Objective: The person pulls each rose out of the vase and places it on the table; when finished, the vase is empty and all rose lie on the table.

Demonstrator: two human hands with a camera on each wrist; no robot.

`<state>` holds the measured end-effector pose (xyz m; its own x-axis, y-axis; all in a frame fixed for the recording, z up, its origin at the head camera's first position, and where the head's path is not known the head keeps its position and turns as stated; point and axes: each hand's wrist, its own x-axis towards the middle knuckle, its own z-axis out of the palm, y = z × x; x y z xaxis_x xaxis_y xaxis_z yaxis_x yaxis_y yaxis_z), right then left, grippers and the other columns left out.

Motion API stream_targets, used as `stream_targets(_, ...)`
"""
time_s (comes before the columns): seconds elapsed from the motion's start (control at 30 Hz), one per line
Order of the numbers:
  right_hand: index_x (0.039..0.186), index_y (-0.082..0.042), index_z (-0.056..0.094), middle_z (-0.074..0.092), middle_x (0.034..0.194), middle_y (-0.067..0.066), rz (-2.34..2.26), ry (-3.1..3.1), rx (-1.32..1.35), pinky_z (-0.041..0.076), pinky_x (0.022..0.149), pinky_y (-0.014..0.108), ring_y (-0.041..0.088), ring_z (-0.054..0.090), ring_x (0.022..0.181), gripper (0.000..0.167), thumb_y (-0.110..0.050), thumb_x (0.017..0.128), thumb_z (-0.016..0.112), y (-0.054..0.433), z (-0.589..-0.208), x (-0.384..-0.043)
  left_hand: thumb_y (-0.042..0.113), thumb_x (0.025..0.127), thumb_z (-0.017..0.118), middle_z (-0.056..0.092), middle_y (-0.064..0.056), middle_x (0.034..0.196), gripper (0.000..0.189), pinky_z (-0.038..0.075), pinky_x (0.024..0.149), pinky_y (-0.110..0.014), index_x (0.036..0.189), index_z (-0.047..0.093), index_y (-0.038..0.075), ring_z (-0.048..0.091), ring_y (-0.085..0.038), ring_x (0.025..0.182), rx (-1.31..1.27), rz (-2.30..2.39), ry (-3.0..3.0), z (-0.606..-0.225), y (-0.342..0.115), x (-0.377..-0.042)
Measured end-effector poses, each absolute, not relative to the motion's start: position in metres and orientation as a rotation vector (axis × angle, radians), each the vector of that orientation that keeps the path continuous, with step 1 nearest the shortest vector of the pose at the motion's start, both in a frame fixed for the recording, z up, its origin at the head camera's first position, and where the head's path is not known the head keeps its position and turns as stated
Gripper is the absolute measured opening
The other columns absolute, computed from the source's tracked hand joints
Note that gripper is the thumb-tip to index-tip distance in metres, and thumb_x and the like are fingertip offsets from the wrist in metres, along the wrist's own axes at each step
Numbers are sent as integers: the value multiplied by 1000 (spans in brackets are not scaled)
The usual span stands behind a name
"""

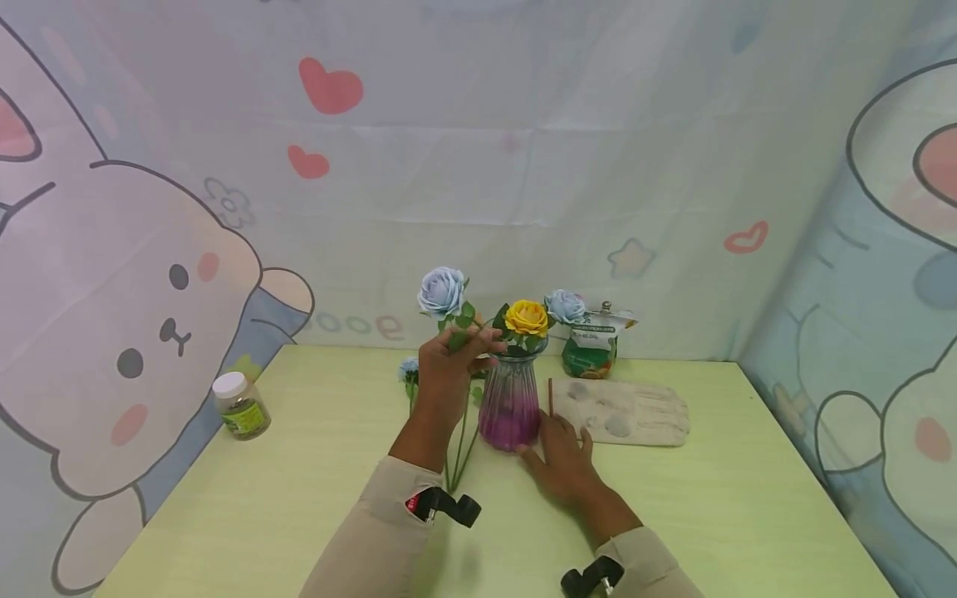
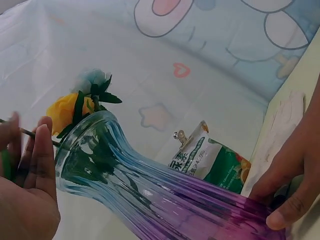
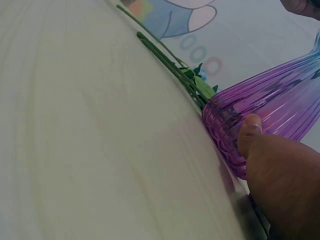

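A ribbed glass vase, clear blue above and purple below, stands upright on the table. My right hand holds it low at the base, with the thumb against the purple glass. At the vase's mouth, my left hand pinches the green stem of a pale blue rose, whose bloom rises above the fingers. The stem slants towards the rim in the left wrist view. A yellow rose and another pale blue rose are in the vase.
More flower stems lie on the table left of the vase. Behind stands a green and white pouch with a metal clip. A pale wooden board lies to the right. A white-capped jar stands at the left edge.
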<state>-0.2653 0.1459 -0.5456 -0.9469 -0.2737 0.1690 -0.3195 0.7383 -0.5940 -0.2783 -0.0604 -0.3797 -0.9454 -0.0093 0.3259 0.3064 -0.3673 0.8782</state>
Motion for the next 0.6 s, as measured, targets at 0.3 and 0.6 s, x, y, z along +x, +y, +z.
stream_targets(0.3, 174, -7, 27, 40, 176, 15, 1000, -2885, 490, 1, 129, 79, 40, 26, 167, 82, -56, 113, 52, 147, -547, -266, 34, 116, 57, 77, 1, 120, 47, 62, 90, -24, 82, 86, 19, 74, -16, 115, -467, -2535, -1524, -388, -62, -277)
stream_targets(0.6, 173, -5, 29, 42, 174, 17, 1011, -2860, 494, 3, 128, 81, 42, 28, 166, 81, -53, 113, 53, 146, -542, -262, 57, 109, 58, 61, 1, 149, 43, 52, 109, -22, 118, 86, 24, 59, -9, 141, -658, -2615, -1340, -397, -63, -276)
